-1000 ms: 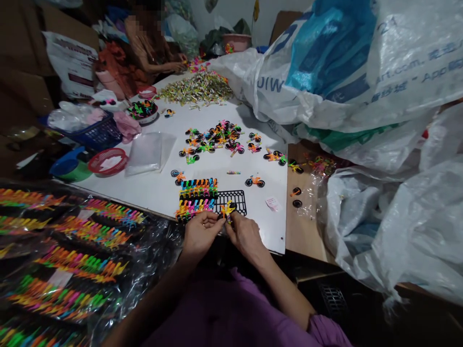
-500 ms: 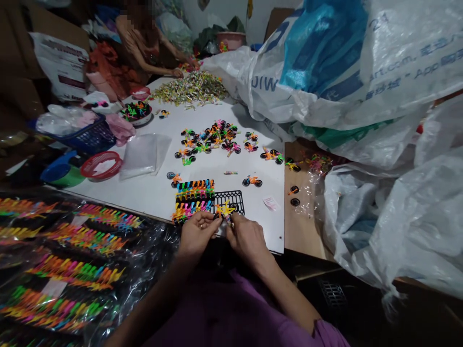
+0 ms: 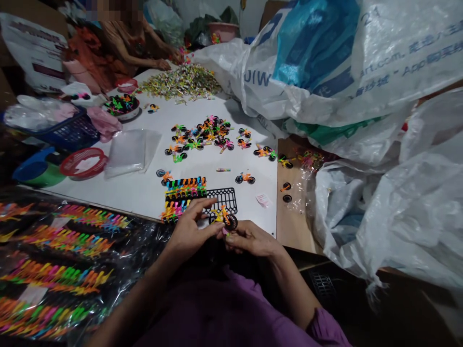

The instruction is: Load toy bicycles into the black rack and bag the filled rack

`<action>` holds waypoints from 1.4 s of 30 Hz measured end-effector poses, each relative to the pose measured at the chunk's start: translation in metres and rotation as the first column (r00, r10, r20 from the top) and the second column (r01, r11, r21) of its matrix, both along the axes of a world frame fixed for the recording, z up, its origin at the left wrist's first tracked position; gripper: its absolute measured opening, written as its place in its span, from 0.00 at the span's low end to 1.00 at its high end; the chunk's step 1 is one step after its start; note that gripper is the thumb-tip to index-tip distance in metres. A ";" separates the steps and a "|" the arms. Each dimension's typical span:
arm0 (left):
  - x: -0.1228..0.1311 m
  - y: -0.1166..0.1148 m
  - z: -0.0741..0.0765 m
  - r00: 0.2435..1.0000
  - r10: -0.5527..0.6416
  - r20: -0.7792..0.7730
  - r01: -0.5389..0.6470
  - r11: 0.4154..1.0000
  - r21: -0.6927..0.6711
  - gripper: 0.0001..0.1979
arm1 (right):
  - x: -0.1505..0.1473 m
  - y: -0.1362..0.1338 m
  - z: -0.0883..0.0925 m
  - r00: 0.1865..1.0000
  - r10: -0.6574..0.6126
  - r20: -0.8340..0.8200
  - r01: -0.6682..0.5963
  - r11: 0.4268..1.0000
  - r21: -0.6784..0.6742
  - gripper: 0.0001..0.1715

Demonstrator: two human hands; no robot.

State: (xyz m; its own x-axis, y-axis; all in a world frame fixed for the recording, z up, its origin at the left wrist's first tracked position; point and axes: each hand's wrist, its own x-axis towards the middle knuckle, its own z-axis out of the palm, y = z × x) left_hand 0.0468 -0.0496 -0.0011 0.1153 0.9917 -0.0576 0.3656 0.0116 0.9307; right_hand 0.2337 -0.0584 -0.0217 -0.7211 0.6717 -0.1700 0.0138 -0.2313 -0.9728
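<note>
A small toy bicycle [image 3: 223, 218] with a yellow and orange frame and black wheels is held between my two hands above the table's front edge. My left hand [image 3: 190, 231] has its thumb against the rear part of the bicycle, its fingers reaching behind it. My right hand [image 3: 253, 239] has its fingers curled beneath the front wheel, by a small pink piece [image 3: 225, 232] at the bicycle's underside. Just beyond lies a black plastic rack [image 3: 228, 193], with rows of colourful toy bicycles [image 3: 185, 188] packed on its left part.
Loose toy bicycles [image 3: 208, 132] are heaped mid-table, before a pile of small wrapped tubes [image 3: 181, 82]. A person [image 3: 128, 43] works at the far left. Large white sacks [image 3: 390, 144] crowd the right. Baskets [image 3: 84, 163] and bagged rows of bicycles [image 3: 65, 270] are on the left.
The bicycle has come slightly nearer and now shows side-on. My left fingers have straightened, and my right hand has moved lower under it. The whole view has shifted a little.
</note>
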 end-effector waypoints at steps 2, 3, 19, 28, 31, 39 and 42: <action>0.003 -0.002 0.002 0.986 -0.004 0.168 0.028 0.990 -0.139 0.20 | 0.000 -0.002 -0.002 0.998 0.042 -0.046 -0.044 0.998 -0.042 0.24; 0.005 -0.003 0.002 0.970 0.026 0.244 0.025 0.978 -0.206 0.18 | 0.000 -0.002 -0.003 0.997 0.049 -0.059 -0.052 0.997 -0.056 0.25; 0.005 -0.010 -0.005 0.865 0.281 0.415 -0.087 0.900 -0.428 0.17 | -0.028 -0.003 0.013 0.815 -0.515 0.265 0.379 0.820 0.429 0.15; 0.006 -0.017 -0.013 0.852 0.223 0.473 0.007 0.900 -0.436 0.15 | -0.020 -0.003 0.011 0.910 -0.360 0.206 0.318 0.924 0.214 0.16; 0.004 -0.018 -0.021 0.869 0.199 0.454 0.015 0.905 -0.426 0.14 | -0.019 0.002 0.005 0.953 -0.278 0.119 0.274 0.960 0.049 0.17; 0.002 -0.028 -0.034 0.842 0.234 0.487 0.038 0.873 -0.485 0.14 | -0.012 -0.011 -0.012 0.969 -0.183 0.165 0.190 0.981 -0.031 0.13; -0.004 -0.031 -0.033 0.923 0.147 0.355 0.018 0.906 -0.422 0.14 | -0.015 -0.019 -0.020 0.991 -0.065 0.116 0.075 0.994 -0.083 0.11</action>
State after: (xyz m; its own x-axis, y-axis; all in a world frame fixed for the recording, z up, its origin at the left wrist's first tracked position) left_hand 0.0426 -0.0803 -0.0338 0.1466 0.8929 -0.4257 -0.0188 0.4328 0.9013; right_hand 0.2191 -0.0778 -0.0418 -0.6457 0.6989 -0.3077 0.1032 -0.3194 -0.9420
